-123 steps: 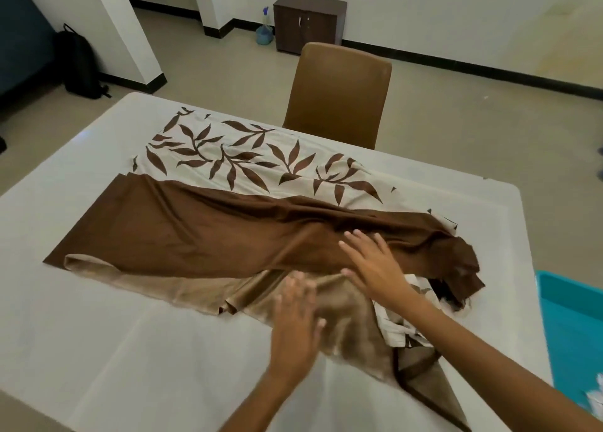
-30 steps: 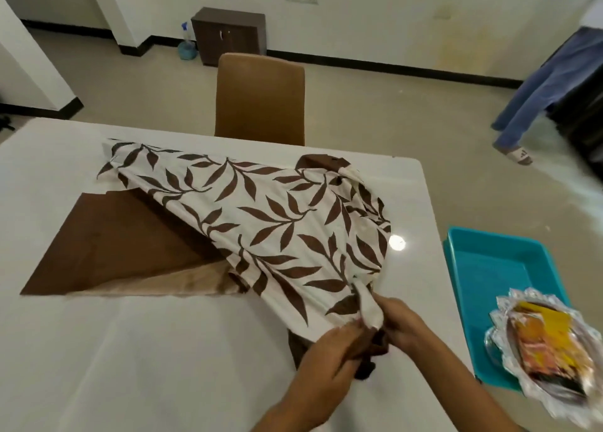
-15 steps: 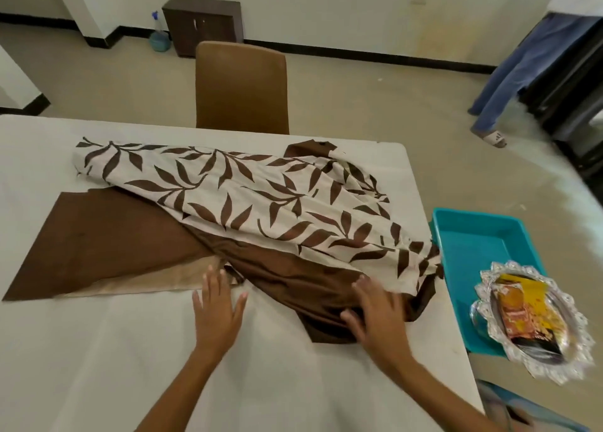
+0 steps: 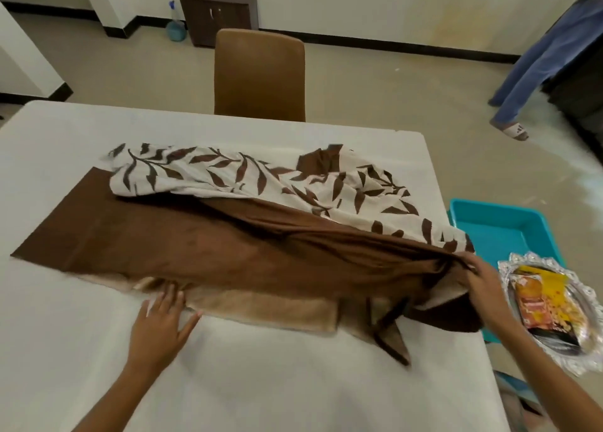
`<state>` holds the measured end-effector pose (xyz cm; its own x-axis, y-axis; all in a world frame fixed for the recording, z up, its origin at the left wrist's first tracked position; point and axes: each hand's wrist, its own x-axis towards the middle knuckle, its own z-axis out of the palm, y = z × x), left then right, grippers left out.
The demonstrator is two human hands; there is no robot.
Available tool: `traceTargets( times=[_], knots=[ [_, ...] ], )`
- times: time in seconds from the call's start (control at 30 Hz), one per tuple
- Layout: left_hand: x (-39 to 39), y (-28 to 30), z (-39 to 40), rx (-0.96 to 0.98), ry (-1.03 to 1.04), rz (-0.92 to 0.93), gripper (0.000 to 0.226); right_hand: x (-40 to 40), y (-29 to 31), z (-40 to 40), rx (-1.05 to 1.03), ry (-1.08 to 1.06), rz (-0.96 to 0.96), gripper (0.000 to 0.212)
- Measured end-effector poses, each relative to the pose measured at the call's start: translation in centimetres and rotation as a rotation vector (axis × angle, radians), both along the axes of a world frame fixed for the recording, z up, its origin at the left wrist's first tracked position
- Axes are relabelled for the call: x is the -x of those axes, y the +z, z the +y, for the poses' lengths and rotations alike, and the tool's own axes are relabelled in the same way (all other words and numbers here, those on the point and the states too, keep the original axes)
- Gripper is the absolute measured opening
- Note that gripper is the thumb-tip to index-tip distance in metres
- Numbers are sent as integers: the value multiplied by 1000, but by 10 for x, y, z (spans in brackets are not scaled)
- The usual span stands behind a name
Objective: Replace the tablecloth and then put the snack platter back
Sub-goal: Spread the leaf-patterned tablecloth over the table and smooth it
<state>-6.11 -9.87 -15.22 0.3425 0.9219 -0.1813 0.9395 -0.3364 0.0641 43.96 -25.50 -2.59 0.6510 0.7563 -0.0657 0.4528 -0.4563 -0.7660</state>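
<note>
Two bare hands work on a part-folded tablecloth (image 4: 248, 252) in the head view, the only view here. It lies across the middle of a white table (image 4: 261, 382), brown along its near side, cream with brown leaves bunched along its far side, and a pale tan edge showing nearest the person.

The left hand (image 4: 160, 324) lies flat with straight, spread fingers, its fingertips (image 4: 169, 296) pressing on the tan edge of the cloth near the left of centre. The right hand (image 4: 486, 288) is at the cloth's right end, by the table's right edge, with its fingers curled round a gathered bunch of brown fabric, which pulls into taut creases running back toward the middle. Under that hand the cloth's end hangs in loose folds, with a dark corner pointing toward the near edge of the table.

Just beyond the table's right edge sits the snack platter (image 4: 590, 350), a silver tray with a scalloped rim holding orange and yellow packets, close beside the right wrist. It overlaps a teal bin (image 4: 499, 226) set lower than the tabletop.

Behind the table stands a brown chair (image 4: 259, 72), pushed close to the far edge. Farther back a small dark cabinet (image 4: 218, 13) stands against the wall with a blue spray bottle (image 4: 176, 28) beside it. At the top right a person's legs in blue trousers (image 4: 538, 62) show, one foot in a sandal.
</note>
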Motion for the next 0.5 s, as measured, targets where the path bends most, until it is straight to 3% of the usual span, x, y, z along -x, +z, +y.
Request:
traceTargets(
  times=[0.13, 0.2, 0.27, 0.33, 0.4, 0.5],
  knots=[
    [16, 22, 2, 41, 252, 32, 64, -10, 9, -32, 176, 128, -99, 21],
    [-26, 30, -21, -109, 204, -83, 59, -8, 2, -39, 253, 179, -82, 22],
    [-86, 25, -75, -141, 16, -335, 60, -8, -7, -41, 240, 181, -52, 24],
    [-141, 18, -138, -18, -364, -460, 58, -8, -9, -38, 168, 183, -51, 25],
    [-171, 2, -174, 72, -709, -369, 58, -10, -4, -34, 101, 175, -61, 25],
    [-188, -15, -186, 103, -823, -168, 62, -18, 5, -30, 42, 221, -43, 21]
  ],
)
